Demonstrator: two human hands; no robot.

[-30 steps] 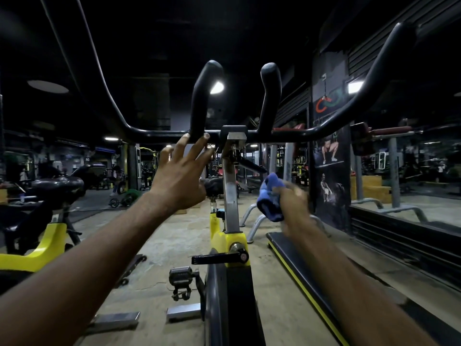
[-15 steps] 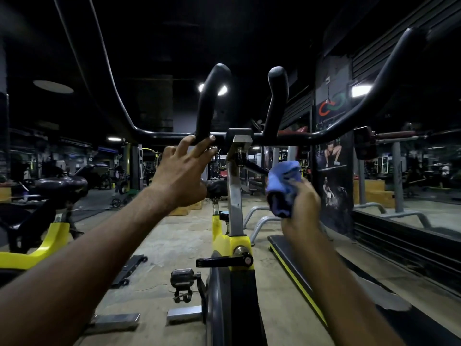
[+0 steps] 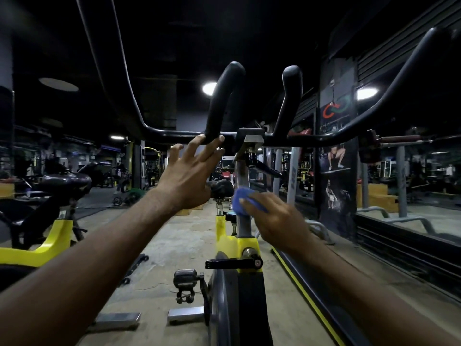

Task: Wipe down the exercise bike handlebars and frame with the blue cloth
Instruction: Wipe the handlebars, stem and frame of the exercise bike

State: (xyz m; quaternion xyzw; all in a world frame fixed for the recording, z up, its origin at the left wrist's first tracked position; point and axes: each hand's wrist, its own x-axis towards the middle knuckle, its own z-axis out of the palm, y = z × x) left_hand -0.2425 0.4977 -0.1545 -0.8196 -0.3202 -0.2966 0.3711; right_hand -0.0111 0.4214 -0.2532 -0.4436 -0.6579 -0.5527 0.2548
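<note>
Hands reaching over the front of an exercise bike in a dim gym.

Writing is showing only on the dark poster pillar at right, under a red and green logo, and it is too dim to read. The left hand is stretching forward with fingers straight and spread, holding nothing, its fingertips lying at the black handlebars where the left inner horn is rising. The right hand is sitting lower, its fingers curling over the bunched blue cloth and pressing it against the steel post just above the yellow frame. A bare concrete floor is running under the bike, another yellow bike is standing at left, and round ceiling lights are glowing behind the bars.
</note>
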